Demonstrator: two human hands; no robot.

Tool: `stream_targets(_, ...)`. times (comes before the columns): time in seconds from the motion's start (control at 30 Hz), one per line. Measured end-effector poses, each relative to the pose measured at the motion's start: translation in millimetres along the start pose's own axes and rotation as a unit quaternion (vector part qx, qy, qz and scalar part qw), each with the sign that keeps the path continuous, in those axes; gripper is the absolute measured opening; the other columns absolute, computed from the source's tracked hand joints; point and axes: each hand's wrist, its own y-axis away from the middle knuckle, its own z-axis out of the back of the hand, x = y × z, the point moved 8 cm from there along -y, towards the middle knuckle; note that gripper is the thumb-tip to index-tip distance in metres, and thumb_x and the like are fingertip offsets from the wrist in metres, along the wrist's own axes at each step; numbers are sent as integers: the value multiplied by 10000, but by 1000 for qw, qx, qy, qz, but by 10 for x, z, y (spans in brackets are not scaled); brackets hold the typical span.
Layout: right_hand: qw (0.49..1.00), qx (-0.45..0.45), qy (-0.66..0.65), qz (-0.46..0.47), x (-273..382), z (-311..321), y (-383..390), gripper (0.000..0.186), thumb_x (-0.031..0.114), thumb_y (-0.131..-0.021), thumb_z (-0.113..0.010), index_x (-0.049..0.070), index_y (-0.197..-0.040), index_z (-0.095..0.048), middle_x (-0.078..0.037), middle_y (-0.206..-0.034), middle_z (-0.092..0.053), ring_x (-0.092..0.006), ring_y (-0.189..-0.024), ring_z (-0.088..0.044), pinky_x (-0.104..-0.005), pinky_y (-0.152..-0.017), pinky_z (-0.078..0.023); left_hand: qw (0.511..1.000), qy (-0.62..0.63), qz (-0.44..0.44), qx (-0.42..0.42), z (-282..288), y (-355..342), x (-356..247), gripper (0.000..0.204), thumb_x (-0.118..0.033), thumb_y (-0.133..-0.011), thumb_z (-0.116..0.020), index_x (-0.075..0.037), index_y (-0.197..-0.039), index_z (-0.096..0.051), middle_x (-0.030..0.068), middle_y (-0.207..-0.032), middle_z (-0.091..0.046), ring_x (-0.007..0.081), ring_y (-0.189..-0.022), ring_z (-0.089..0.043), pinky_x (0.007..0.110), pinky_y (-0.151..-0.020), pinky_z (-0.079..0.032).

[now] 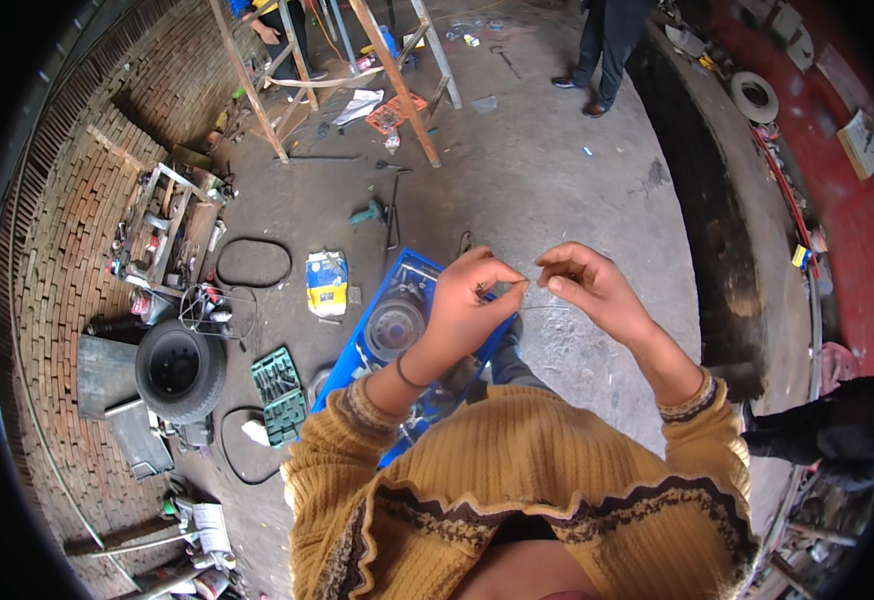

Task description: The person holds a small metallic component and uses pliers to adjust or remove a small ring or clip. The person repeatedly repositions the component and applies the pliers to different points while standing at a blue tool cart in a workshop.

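Note:
My left hand is raised in front of my chest, thumb and forefinger pinched together. Whatever sits in that pinch is too small to make out. Facing it, a short gap away, my right hand has its fingers curled in and the thumb close to them; anything between them is too fine to name. Beneath the left hand stands a blue tray with metal parts. A round metal part in it is partly covered by my wrist.
A tire, a green tool case, a blue-and-yellow bag and a black belt lie to the left. Ahead stand rusty metal legs and a standing person. A dark pit runs along the right.

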Motion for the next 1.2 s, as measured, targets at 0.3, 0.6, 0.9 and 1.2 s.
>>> stream_targets(0.3, 998, -24, -16, 60, -76, -49, -2, 93, 80, -929, -669, 29, -1007, -666, 11, -900, -652, -48, -787, -565, -220, -733, -467, 934, 252, 248, 49, -235, 177, 340, 77, -77, -847, -745, -15, -829, -705, -47, -771, -601, 11, -661, -440, 205, -568, -343)
stream_targets(0.6, 983, -169, 7, 75, -142, 170, 20, 117, 133, -954, -668, 23, -924, -641, 47, -818, -580, -32, -766, -489, -209, -697, -422, 774, 495, 394, 16, -376, 342, 434, 372, -189, -946, -595, 4, -1257, -526, 29, -1038, -602, 87, -893, -517, 233, -771, -411)
stream_targets(0.9, 851, -339, 244, 319, 310, 78, 381, 64, 104, -849, -732, 83, -884, -684, 15, -850, -648, -99, -741, -530, -269, -704, -411, 739, 561, 371, -47, -394, 376, 457, 351, -66, -1002, -426, 73, -1324, -437, 181, -1244, -593, 285, -1221, -572, 357, -1049, -471)
stream_targets(1.2, 670, -118, 569, 461, 318, -698, 509, 337, 162, -661, -793, 154, -996, -753, 45, -1021, -706, -130, -770, -520, -312, -749, -373, 650, 637, 396, -120, -498, 477, 416, 245, -96, -1008, -434, 53, -1183, -520, 190, -1244, -604, 272, -1207, -592, 339, -1016, -498)
